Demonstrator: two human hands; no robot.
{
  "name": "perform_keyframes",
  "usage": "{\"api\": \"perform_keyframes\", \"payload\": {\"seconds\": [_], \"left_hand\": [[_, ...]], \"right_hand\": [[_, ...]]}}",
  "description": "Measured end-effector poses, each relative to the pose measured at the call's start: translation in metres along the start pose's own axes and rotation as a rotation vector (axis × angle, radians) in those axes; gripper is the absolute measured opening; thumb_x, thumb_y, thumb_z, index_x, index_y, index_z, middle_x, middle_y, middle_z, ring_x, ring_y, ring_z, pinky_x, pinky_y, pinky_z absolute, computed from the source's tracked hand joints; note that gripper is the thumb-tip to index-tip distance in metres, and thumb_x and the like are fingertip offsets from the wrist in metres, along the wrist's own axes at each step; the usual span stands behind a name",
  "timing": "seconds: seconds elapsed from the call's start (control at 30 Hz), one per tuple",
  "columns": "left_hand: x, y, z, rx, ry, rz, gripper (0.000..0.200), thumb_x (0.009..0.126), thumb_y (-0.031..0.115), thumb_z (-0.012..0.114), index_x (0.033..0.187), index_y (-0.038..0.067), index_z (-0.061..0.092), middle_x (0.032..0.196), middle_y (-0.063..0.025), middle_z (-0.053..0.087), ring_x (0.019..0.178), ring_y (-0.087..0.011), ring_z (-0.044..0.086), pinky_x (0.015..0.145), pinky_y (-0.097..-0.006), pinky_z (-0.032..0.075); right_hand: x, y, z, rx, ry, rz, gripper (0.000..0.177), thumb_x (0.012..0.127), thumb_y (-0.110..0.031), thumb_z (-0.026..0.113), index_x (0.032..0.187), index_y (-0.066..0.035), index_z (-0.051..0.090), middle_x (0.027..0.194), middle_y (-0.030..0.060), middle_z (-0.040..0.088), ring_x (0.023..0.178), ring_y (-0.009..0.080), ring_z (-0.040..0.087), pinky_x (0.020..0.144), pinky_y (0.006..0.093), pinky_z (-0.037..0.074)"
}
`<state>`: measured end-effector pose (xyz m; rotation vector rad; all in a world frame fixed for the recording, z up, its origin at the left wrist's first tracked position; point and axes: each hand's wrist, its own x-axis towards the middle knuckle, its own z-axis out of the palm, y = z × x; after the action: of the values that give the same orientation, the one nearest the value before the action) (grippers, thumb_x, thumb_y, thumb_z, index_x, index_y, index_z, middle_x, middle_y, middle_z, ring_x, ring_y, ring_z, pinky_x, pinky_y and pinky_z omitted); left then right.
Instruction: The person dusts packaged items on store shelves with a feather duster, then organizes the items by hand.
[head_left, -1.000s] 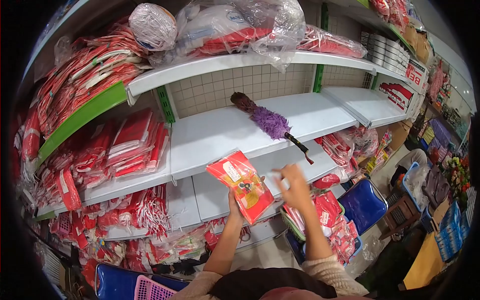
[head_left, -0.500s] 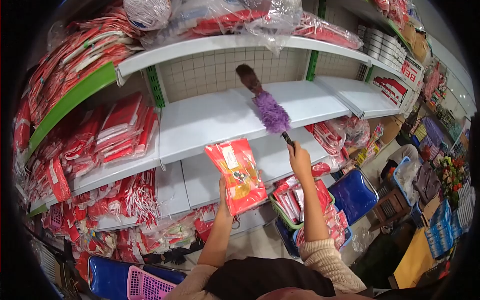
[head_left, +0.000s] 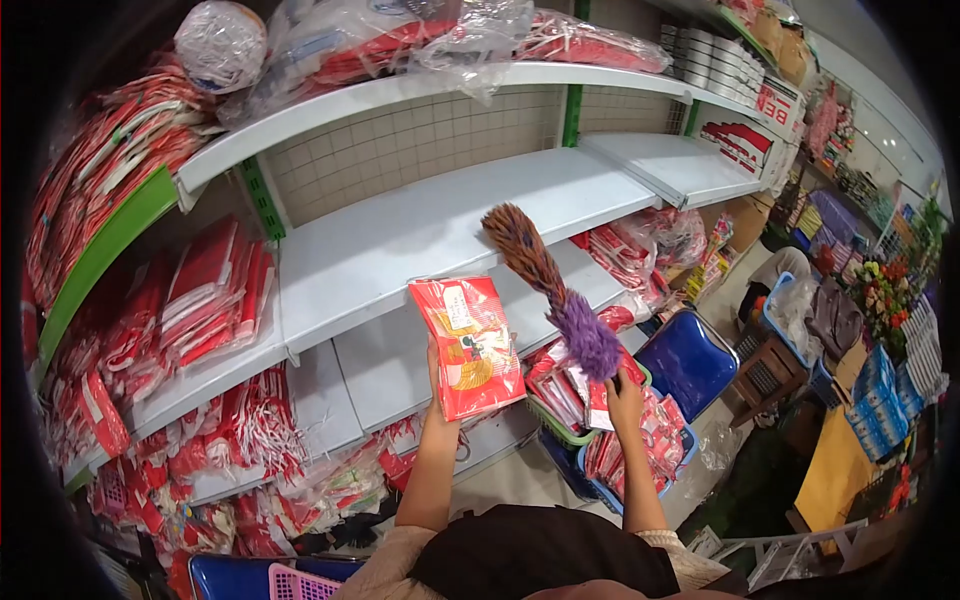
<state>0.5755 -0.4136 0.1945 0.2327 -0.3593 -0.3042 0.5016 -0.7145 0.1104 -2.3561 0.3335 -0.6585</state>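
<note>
A red plastic-wrapped packet (head_left: 480, 330) with a white label and a yellow printed picture rests upright in my left hand (head_left: 437, 390), whose fingers are partly behind it. My right hand (head_left: 626, 400) is closed round the handle of a duster (head_left: 586, 335), purple near the grip and brown towards the tip. The duster slants up and left, its brown end in front of the edge of the white middle shelf (head_left: 460, 215). Below my right hand are a green basket (head_left: 565, 430) and a blue basket (head_left: 690, 455), both filled with red packets.
Stacks of red packaged goods (head_left: 200, 300) lie on the left shelf. Plastic-wrapped bundles (head_left: 400, 50) cover the top shelf. A blue chair (head_left: 688, 365) stands to the right, and a pink basket (head_left: 300, 582) is at the lower left.
My right hand has moved down with the duster, bringing it off the middle shelf towards the baskets. My left hand still holds the packet in front of the shelves. The view has shifted slightly right.
</note>
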Motion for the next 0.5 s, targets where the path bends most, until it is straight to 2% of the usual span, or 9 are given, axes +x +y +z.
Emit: {"api": "perform_keyframes", "payload": {"seconds": [0.13, 0.17, 0.27, 0.4, 0.43, 0.5], "left_hand": [[0.010, -0.007, -0.002, -0.015, 0.013, -0.033, 0.070, 0.082, 0.060, 0.046, 0.128, 0.008, 0.039, 0.120, -0.0133, 0.051, 0.109, -0.0333, 0.050, 0.091, -0.0486, 0.042], [0.013, -0.008, -0.001, -0.019, 0.012, -0.040, 0.069, 0.083, 0.060, 0.045, 0.128, 0.008, 0.039, 0.120, -0.0131, 0.051, 0.109, -0.0329, 0.050, 0.091, -0.0483, 0.042], [0.024, -0.015, 0.002, -0.026, 0.010, -0.066, 0.068, 0.083, 0.060, 0.044, 0.127, 0.008, 0.041, 0.120, -0.0124, 0.051, 0.108, -0.0318, 0.050, 0.092, -0.0475, 0.042], [0.036, -0.028, 0.009, -0.044, -0.002, -0.124, 0.066, 0.084, 0.060, 0.043, 0.126, 0.009, 0.042, 0.119, -0.0114, 0.051, 0.108, -0.0302, 0.050, 0.092, -0.0465, 0.042], [0.038, -0.032, 0.010, -0.045, -0.007, -0.142, 0.066, 0.084, 0.060, 0.042, 0.126, 0.009, 0.042, 0.119, -0.0112, 0.051, 0.108, -0.0299, 0.050, 0.092, -0.0462, 0.042], [0.039, -0.040, 0.014, -0.061, -0.015, -0.189, 0.065, 0.085, 0.060, 0.042, 0.125, 0.009, 0.043, 0.119, -0.0107, 0.051, 0.108, -0.0291, 0.050, 0.092, -0.0457, 0.041]], "right_hand": [[-0.022, 0.034, -0.020, -0.027, 0.153, 0.122, 0.029, 0.075, -0.014, 0.059, 0.101, -0.003, 0.052, 0.074, 0.0217, 0.060, 0.069, 0.0397, 0.058, 0.062, 0.0466, 0.043], [-0.026, 0.030, -0.026, -0.062, 0.257, 0.108, 0.033, 0.073, -0.014, 0.059, 0.104, -0.004, 0.053, 0.073, 0.0204, 0.059, 0.068, 0.0384, 0.058, 0.062, 0.0455, 0.043], [-0.034, 0.020, -0.052, -0.032, 0.153, 0.250, 0.039, 0.073, -0.016, 0.059, 0.109, -0.003, 0.052, 0.074, 0.0201, 0.059, 0.068, 0.0375, 0.057, 0.062, 0.0432, 0.043], [-0.050, 0.028, -0.067, -0.062, 0.110, 0.028, 0.030, 0.071, -0.024, 0.062, 0.089, 0.000, 0.060, 0.071, 0.0207, 0.058, 0.064, 0.0379, 0.055, 0.058, 0.0419, 0.042], [-0.051, 0.029, -0.070, -0.138, 0.043, 0.028, 0.027, 0.068, -0.024, 0.062, 0.076, 0.002, 0.059, 0.063, 0.0207, 0.057, 0.059, 0.0392, 0.054, 0.056, 0.0444, 0.043], [-0.052, 0.039, -0.075, -0.349, -0.018, -0.023, 0.025, 0.067, -0.022, 0.062, 0.073, 0.002, 0.058, 0.059, 0.0209, 0.055, 0.057, 0.0400, 0.055, 0.055, 0.0459, 0.044]]}}
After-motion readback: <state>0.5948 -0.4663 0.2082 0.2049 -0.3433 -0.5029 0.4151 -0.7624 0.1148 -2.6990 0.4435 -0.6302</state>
